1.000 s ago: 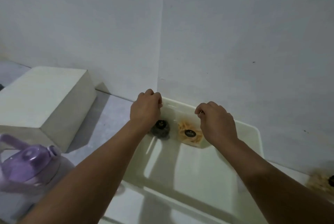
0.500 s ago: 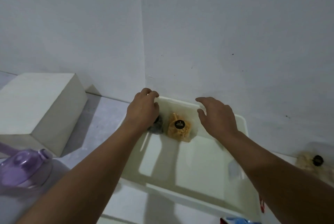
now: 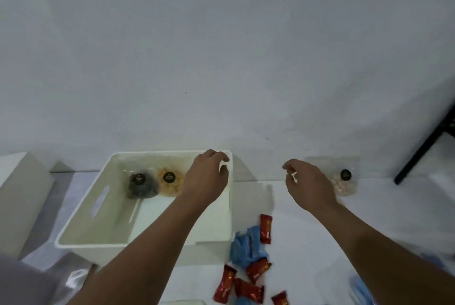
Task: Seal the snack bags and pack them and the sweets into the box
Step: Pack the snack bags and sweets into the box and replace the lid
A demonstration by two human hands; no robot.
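Box (image 3: 216,235): two bags stood at far wall, leaving room.
Left hand (image 3: 208,176): empty, fingers loosely curled over rim.
Right hand (image 3: 309,182): empty, half-open, nearing third bag (image 3: 343,180).
Sweets (image 3: 251,265): loose beside box.

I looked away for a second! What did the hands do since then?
The right hand left the box and moved right toward the pale snack bag. The left hand shifted to the box's right side. Both hold nothing. The dark bag and orange bag stayed inside.

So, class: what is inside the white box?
Inside the white box: a dark snack bag and an orange snack bag. The left hand covers the far right corner.
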